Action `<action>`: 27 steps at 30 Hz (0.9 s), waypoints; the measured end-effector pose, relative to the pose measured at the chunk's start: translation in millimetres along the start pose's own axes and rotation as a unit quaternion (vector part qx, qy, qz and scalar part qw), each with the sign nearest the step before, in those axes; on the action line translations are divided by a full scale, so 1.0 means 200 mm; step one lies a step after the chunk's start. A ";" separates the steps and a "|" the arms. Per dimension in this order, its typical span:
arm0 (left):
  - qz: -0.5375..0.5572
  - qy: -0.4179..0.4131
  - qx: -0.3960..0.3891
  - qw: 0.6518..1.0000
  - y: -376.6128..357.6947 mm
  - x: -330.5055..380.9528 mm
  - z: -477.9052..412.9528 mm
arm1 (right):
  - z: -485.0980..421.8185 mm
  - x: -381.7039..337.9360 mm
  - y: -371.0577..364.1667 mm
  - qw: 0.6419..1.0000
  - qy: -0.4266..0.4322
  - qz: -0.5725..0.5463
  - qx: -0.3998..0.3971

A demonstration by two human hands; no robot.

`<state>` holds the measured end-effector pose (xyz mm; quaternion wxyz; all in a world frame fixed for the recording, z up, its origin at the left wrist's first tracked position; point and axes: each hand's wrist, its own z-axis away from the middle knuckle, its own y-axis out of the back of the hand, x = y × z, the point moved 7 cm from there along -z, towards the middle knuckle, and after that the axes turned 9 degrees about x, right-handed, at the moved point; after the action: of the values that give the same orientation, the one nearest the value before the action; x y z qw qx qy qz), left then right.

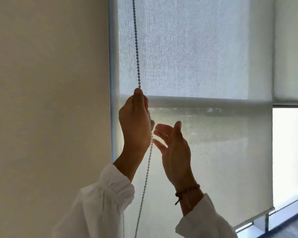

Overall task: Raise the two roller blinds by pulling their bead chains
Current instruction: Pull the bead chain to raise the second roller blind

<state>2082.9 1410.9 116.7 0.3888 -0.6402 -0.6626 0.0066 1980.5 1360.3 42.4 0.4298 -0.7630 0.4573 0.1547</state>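
bead chain (136, 48) pinched in left hand (136, 121) (right hand (174, 145) open beside).

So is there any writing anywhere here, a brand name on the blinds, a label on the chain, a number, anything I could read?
None: no word, number or sign can be read anywhere in this picture.
The blind is plain woven cloth with no label.
The bead chain, gripped by the left hand, bears no tag.
The wall is bare.
The bracelet by the open right hand is plain beads, with no lettering that shows.
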 end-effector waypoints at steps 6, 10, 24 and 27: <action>-0.098 0.015 -0.039 0.994 0.14 -0.24 0.31 | -0.07 -0.20 -0.19 0.997 -0.021 -0.046 -0.054; -0.163 0.022 -0.056 0.985 0.25 -0.34 0.46 | -0.08 -0.28 -0.30 0.998 -0.006 0.031 -0.049; -0.041 0.122 -0.129 0.983 0.07 -0.25 0.12 | 0.08 -0.33 -0.14 0.909 0.320 0.241 0.112; -0.014 0.112 -0.166 0.980 -0.05 -0.14 0.06 | 0.17 -0.21 -0.05 0.902 0.329 0.255 0.111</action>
<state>2063.7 1391.5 99.5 0.3490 -0.6832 -0.6154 -0.1813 1971.9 1413.1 54.9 0.2828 -0.5753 0.7657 -0.0529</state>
